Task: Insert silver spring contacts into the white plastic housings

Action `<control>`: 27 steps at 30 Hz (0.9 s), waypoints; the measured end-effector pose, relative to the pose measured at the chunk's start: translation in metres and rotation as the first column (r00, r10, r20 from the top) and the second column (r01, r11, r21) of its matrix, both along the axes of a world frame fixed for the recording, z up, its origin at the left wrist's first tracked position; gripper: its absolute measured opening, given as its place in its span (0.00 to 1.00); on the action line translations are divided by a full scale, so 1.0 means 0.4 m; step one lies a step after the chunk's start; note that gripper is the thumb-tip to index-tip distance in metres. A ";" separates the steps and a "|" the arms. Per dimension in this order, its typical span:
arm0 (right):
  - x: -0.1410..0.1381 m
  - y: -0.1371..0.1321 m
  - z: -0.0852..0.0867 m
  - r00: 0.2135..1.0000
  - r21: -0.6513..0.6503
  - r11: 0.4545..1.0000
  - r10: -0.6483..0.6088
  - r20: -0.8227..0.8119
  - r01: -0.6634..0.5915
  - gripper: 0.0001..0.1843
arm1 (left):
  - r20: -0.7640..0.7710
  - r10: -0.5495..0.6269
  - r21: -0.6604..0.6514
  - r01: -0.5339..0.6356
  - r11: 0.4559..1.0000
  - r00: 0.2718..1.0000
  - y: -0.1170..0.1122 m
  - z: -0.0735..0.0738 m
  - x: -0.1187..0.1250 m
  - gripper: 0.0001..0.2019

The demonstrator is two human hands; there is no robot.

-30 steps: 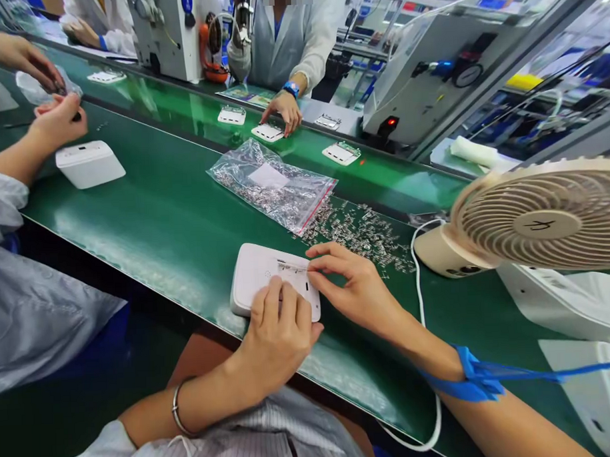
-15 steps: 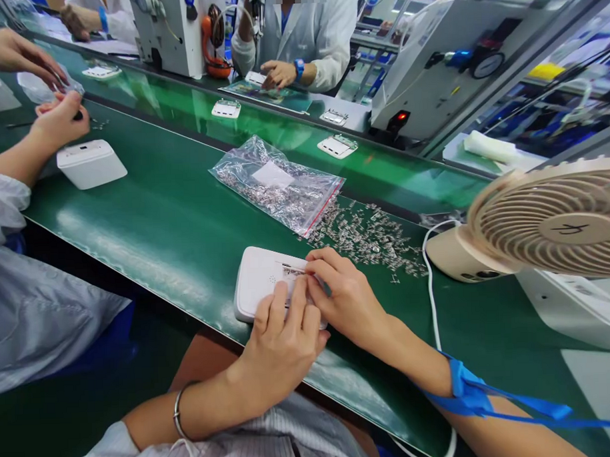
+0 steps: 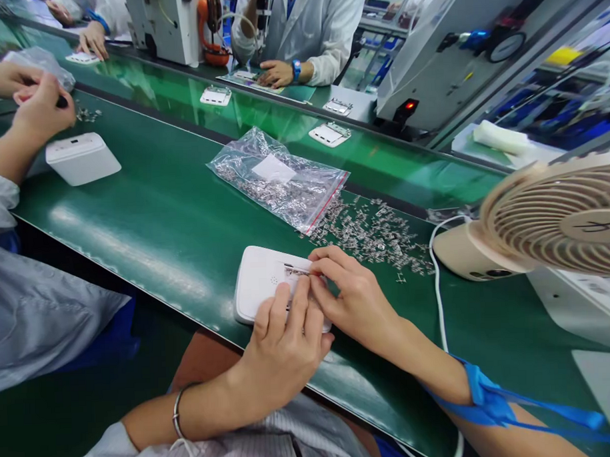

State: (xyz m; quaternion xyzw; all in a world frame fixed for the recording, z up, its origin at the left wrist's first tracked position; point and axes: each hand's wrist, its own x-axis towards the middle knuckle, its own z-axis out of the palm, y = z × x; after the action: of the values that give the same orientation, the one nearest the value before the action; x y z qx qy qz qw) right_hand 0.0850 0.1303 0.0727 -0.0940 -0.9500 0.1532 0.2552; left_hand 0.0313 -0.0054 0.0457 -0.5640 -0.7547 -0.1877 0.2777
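Note:
A white rounded plastic device [image 3: 259, 283] lies on the green belt [image 3: 174, 213] at the near edge. My left hand [image 3: 283, 342] rests on its near side, fingers curled over it and holding it down. My right hand [image 3: 355, 297] pinches a small metal part [image 3: 299, 271] at a slot on the device's top. Just beyond lies a heap of several loose small metal clips [image 3: 375, 233], and a clear zip bag [image 3: 278, 179] with more of them.
A beige desk fan [image 3: 549, 220] stands at the right with its white cable [image 3: 440, 297]. Another worker's hands [image 3: 40, 108] and a white device [image 3: 82, 158] are at the left. Across the belt sit people in white coats, machines and several small white parts [image 3: 329, 134].
My hands stay on the device, fingers shifting slightly at the slot. The view has drifted. The person across the belt has pulled a hand back from the white parts to their own bench.

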 end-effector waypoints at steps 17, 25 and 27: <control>-0.016 -0.001 0.016 0.964 0.142 0.986 0.045 0.264 -0.085 0.11 | -0.032 0.017 0.068 -0.014 0.998 0.999 -0.002 -0.005 -0.001 0.18; -0.020 0.013 0.041 0.917 0.109 0.977 0.132 0.375 -0.185 0.08 | -0.035 0.012 0.086 -0.009 0.996 0.999 -0.002 -0.010 -0.003 0.16; -0.021 0.014 0.034 0.924 0.119 0.977 0.124 0.360 -0.178 0.08 | -0.034 0.009 0.096 -0.006 0.995 0.999 -0.002 -0.011 -0.002 0.16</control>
State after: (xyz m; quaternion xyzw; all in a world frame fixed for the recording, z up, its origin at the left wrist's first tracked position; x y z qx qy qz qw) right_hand 0.0765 0.1358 0.0865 -0.0269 -0.9934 0.0817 0.0754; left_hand 0.0303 -0.0064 0.0411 -0.5505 -0.7420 -0.2129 0.3179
